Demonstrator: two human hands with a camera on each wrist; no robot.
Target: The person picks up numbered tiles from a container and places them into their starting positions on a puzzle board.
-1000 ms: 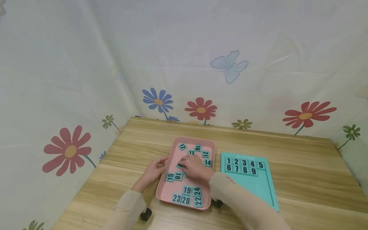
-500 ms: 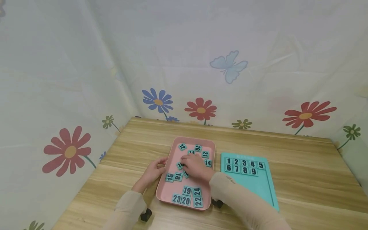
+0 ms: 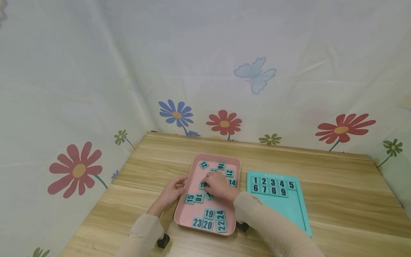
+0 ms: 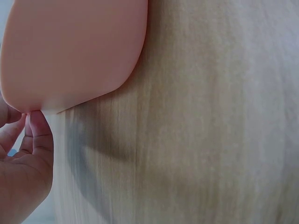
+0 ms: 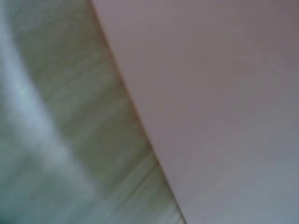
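In the head view a pink tray [image 3: 184, 216] holds loose turquoise number tiles. My left hand [image 3: 171, 191] grips the tray's left rim; in the left wrist view its fingertips press at the edge of the tray [image 4: 74, 51]. Over the middle of the tray, my right hand [image 3: 218, 184] bends its fingers down onto the number 10 tile [image 3: 202, 185], pinching it at its right side. Another tile [image 3: 209, 195] lies partly under that hand, and the 11 tile [image 3: 213, 170] is mostly covered. The right wrist view has only the blurred tray side [image 5: 210, 112] and wood.
Right of the tray lies a turquoise board [image 3: 279, 207] with tiles 1 to 9 in two rows. Tiles such as 15 [image 3: 189, 198], 19 [image 3: 209, 213] and 14 [image 3: 232, 182] lie around the right hand. A flowered curtain [image 3: 205, 71] stands behind the wooden table [image 3: 346, 203].
The 10 tile has come out from under the right fingers, turned straighter and shifted slightly right. The tile below it shows more. The left hand keeps its place on the tray.
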